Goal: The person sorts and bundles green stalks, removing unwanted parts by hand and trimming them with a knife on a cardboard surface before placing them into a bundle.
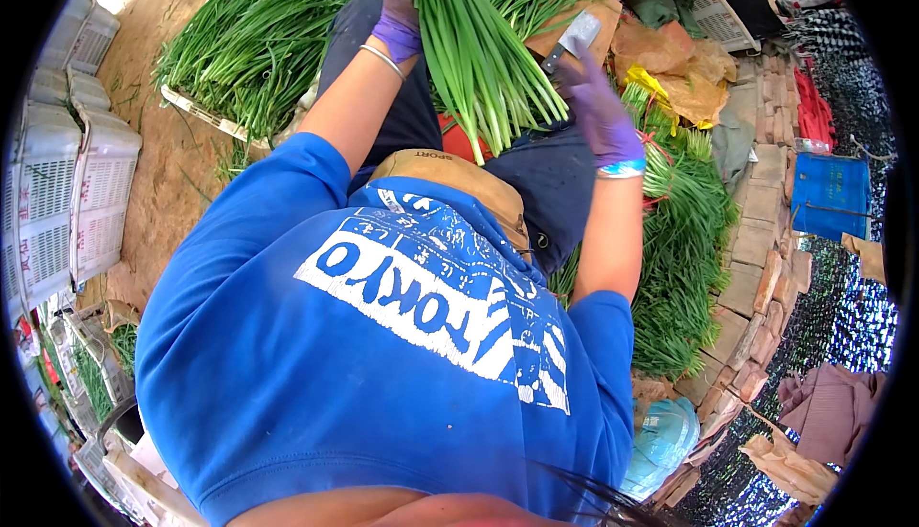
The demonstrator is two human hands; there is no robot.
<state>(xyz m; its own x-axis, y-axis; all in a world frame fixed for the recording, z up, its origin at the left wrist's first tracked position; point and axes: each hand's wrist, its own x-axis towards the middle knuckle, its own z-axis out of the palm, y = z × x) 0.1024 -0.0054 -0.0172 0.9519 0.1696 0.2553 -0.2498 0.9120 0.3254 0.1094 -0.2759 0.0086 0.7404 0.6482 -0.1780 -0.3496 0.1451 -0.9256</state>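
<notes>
My left hand (pixel 410 5), in a purple glove, is closed round a bunch of garlic chives (pixel 483 58). Its long green leaves lie toward the top, and the pale stem ends fan out toward my lap. To the right of the bunch, my right hand (pixel 601 115), also gloved in purple, is in the air with its fingers stretched out and somewhat blurred. Nothing shows in its grasp. Close to those fingertips lies a cleaver (pixel 579 33) with a dark handle and a wide metal blade, on a brown board (pixel 605 8).
A large heap of chives (pixel 268 48) fills a white crate at upper left. Tied bundles of chives (pixel 675 269) lie along my right side beside a brick edge (pixel 751 273). Stacked white crates (pixel 100 182) stand at far left. Brown paper (pixel 670 53) and a blue bag (pixel 831 194) lie at right.
</notes>
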